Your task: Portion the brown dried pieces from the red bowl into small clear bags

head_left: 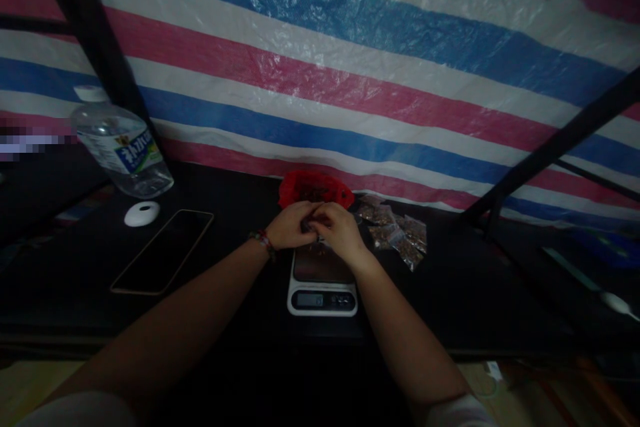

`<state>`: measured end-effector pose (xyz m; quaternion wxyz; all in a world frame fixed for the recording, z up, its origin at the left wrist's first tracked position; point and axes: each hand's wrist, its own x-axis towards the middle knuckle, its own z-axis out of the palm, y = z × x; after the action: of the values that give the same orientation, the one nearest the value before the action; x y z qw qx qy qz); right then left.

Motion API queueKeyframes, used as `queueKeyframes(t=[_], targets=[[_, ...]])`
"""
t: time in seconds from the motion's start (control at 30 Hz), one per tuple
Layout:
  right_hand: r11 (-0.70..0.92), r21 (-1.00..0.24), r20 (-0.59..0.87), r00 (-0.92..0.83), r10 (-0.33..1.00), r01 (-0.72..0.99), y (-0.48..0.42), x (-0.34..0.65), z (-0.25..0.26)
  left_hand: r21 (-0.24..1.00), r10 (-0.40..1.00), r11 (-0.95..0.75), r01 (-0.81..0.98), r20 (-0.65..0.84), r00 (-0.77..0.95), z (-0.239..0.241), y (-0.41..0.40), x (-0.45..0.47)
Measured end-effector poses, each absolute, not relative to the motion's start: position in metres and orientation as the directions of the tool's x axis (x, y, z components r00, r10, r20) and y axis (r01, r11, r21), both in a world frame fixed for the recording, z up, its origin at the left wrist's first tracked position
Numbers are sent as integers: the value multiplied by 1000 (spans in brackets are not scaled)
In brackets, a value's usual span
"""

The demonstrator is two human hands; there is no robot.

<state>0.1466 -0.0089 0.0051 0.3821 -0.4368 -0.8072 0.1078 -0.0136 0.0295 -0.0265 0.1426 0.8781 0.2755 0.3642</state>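
Note:
My left hand [290,227] and my right hand [340,230] meet above the far end of a small white kitchen scale [323,280] on the dark table. Both have their fingers curled together around something small between them, which I cannot make out. Just behind the hands lies a red plastic bag [313,188]. To the right of my right hand sit several small clear packets [397,233] filled with brownish bits. A beaded band circles my left wrist.
A dark phone [163,250] lies flat at the left, with a white round lid [142,213] and a clear water bottle [123,147] behind it. A striped tarp [350,67] hangs behind the table. Black frame bars [550,147] slant down at the right.

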Motion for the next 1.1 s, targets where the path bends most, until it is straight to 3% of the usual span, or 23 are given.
queueKeyframes(t=[0.17, 0.3, 0.53, 0.77, 1.1], targets=[[603, -491, 497, -367, 787, 629, -9, 150, 8, 455, 576, -816, 356, 599, 556, -30, 31, -12], [582, -500, 517, -318, 795, 641, -6, 167, 10, 493, 647, -762, 420, 592, 480, -34, 34, -15], [573, -443, 277, -503, 819, 690, -1, 180, 1, 522, 706, -705, 480, 583, 403, -38, 39, -18], [618, -444, 103, -648, 754, 649, -14, 167, 8, 518, 691, -720, 461, 597, 409, -39, 40, -19], [629, -412, 14, -686, 727, 659, -21, 171, 16, 526, 694, -718, 456, 598, 401, -38, 39, -18]])
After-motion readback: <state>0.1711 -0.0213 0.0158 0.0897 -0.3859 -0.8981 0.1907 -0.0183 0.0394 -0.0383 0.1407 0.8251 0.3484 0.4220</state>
